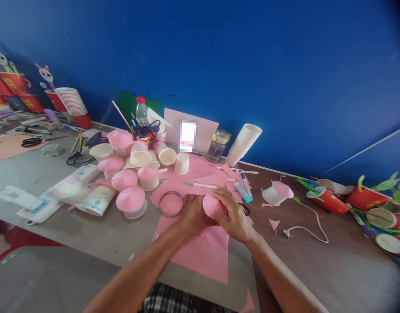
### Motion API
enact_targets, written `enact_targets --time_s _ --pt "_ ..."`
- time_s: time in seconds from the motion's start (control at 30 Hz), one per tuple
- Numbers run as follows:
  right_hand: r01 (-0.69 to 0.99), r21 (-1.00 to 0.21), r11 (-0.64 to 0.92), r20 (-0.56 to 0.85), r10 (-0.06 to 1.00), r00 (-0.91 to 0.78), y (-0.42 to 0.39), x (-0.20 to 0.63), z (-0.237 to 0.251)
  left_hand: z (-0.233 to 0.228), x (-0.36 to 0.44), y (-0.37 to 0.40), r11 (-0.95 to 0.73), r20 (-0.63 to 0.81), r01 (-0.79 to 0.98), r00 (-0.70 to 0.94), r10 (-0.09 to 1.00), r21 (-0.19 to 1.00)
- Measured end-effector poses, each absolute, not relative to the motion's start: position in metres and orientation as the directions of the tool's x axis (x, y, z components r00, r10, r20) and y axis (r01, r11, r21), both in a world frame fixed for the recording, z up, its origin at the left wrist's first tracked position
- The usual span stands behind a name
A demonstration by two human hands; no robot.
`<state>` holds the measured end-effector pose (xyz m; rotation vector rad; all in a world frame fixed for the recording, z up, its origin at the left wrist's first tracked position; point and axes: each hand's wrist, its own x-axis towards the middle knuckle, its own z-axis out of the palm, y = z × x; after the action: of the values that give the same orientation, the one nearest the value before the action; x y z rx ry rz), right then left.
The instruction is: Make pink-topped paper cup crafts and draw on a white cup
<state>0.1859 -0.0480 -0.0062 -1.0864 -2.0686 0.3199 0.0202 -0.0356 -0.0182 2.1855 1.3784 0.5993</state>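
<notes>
Your two hands meet over the pink craft-paper sheet [203,261], and the pink paper round [211,206] sits between them, just above that sheet. From this angle you can't be sure whether it is flat or a shallow cone, or whether a cup is under it. Your right hand [234,217] curls over its right side, thumb at the near edge and fingers at the far edge, pinching it. Your left hand [192,213] is against its left side, but the left fingertips are hidden, so how firmly they close cannot be told.

Thin paper like this likely creases easily, so press with the pads and spread the load along the rim. Let one hand steady the piece while the other makes small adjustments, and turn it to check that the edge runs even. For comparison, use the pink paper cone [131,199] capping an upturned cup to your left: its surface looks smooth and its rim overhangs the cup.

Mind your elbow room: the dark ring [171,204] lies just beside your left hand, and the blue-and-white tube [243,192] lies just beyond your right. Lift your wrists slightly so they don't drag the sheet.
</notes>
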Motion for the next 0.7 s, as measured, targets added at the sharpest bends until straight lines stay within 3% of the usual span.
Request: enact_targets --time_s 0.7 --pt "0.672 -0.456 0.584 0.529 0.785 -0.323 -0.0502 0.1752 -0.0072 -0.0196 0.0217 -0.0366 -0.414 0.127 0.703 0.423 0.897 0.579"
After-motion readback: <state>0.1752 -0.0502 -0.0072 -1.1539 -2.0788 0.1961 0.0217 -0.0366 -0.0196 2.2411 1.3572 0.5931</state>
